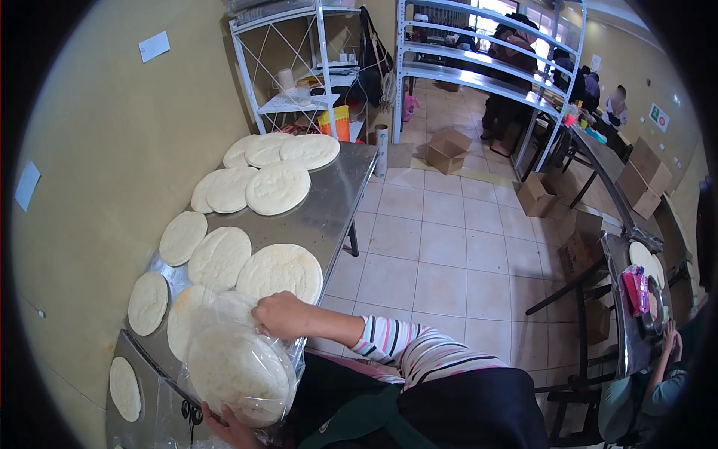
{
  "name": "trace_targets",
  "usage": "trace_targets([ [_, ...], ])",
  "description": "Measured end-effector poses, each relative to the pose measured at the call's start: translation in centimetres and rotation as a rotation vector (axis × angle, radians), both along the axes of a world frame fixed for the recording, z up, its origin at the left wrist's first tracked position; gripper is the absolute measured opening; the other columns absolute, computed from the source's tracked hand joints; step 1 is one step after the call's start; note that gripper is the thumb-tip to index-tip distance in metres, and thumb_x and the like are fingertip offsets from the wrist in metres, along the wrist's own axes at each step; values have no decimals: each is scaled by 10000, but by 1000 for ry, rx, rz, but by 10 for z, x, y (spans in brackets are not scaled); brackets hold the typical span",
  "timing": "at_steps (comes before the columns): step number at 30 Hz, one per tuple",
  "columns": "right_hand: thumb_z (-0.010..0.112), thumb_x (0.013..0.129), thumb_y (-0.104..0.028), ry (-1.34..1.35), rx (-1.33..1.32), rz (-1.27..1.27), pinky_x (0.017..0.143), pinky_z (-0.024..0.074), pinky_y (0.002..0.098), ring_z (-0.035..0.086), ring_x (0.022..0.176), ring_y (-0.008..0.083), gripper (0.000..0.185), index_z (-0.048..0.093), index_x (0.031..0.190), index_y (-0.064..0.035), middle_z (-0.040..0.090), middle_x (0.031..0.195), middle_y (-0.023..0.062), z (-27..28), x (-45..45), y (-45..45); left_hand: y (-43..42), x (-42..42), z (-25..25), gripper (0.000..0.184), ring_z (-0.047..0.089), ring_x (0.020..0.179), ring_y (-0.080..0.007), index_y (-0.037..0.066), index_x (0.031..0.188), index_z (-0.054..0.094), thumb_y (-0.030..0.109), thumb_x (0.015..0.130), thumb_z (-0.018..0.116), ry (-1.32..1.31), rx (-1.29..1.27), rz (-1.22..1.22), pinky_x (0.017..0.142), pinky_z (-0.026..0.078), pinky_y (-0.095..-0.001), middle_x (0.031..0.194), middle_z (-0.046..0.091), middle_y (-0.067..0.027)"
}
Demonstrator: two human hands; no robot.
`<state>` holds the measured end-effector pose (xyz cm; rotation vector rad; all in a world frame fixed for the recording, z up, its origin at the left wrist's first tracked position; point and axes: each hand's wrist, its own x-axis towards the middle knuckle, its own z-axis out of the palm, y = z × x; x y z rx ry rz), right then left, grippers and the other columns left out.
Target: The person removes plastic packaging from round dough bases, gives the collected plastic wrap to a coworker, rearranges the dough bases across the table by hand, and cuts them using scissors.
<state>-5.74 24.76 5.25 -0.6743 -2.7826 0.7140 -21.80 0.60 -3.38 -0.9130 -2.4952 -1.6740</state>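
A clear plastic bag [222, 307] with round pale flatbreads [238, 374] inside lies tilted at the near end of the metal table. My right hand [283, 316] is closed in a fist on the bag's upper edge, where the plastic bunches up. Low in the view, my left hand [230, 430] grips the bottom rim of the bagged breads; part of it is cut off by the frame and hidden. Just beyond the bag, a loose flatbread [280, 275] lies near my right hand. Another flatbread [183, 329] is partly covered by the plastic.
Several more flatbreads [278, 187] overlap along the metal table [329, 198]. Shelving racks [479, 63] stand at the back, with open cardboard boxes [449, 150] on the tiled floor. At right, another person's hands [671, 344] are by a second table [621, 299].
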Motion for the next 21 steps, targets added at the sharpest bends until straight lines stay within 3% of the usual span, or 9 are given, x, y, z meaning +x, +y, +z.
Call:
trace_targets([
  [4,549,794,-165,127,-79,67,717,457,419,586,845,352,200,581,869,17,609,890,190,-24,-8,-2,6,20,25,416,421,1138,-259,5,1250,389,79,854,491,-135,307,-4,953,353,-375,1238,421,-156],
  [6,509,818,-120,359,-465,132,727,453,379,588,830,313,199,570,948,17,601,897,189,-31,-5,4,10,30,33,427,418,1140,-258,-7,1250,378,102,855,501,-248,395,30,948,364,-371,1233,427,-159],
  [8,490,823,-98,430,-415,128,736,446,353,578,824,286,211,563,987,12,597,898,183,-38,-7,2,13,29,36,442,416,1142,-258,-19,1249,367,124,856,510,-361,487,61,942,375,-367,1228,432,-162],
  [10,470,829,-75,499,-371,108,745,439,328,569,819,259,231,556,1027,7,594,899,177,-41,-3,1,11,22,38,466,435,1132,-262,-21,1249,358,156,851,527,-813,608,-34,934,395,-372,1231,430,-167],
  [12,456,837,-68,450,-714,187,761,421,291,538,828,219,257,553,1068,-11,561,913,143,-38,2,3,5,23,39,495,442,1129,-277,-15,1266,340,178,851,528,-746,569,-126,933,402,-390,1235,431,-172],
  [17,524,764,-76,584,-485,181,721,414,295,518,788,219,279,566,1029,-2,525,866,119,-16,31,1,-12,30,62,572,454,1133,-327,-3,1315,284,211,845,531,-635,643,-263,933,409,-436,1261,422,-187],
  [19,557,752,-88,591,-395,139,724,411,306,510,830,216,298,567,1042,-17,515,926,111,3,42,-5,-30,20,60,265,574,792,-314,10,1012,624,216,850,592,225,252,-237,700,446,-423,973,598,-221],
  [20,557,752,-88,584,-399,150,724,411,306,510,830,216,298,567,1042,-17,515,926,111,12,47,-9,-31,16,58,265,574,792,-314,10,1012,624,216,850,592,223,252,-225,700,446,-423,973,598,-221],
  [21,576,747,-93,590,-436,248,756,414,316,515,877,230,343,549,1079,-12,522,976,121,20,49,-12,-34,11,57,413,504,974,-329,2,1174,436,212,840,559,-127,488,-395,825,419,-438,1130,500,-209],
])
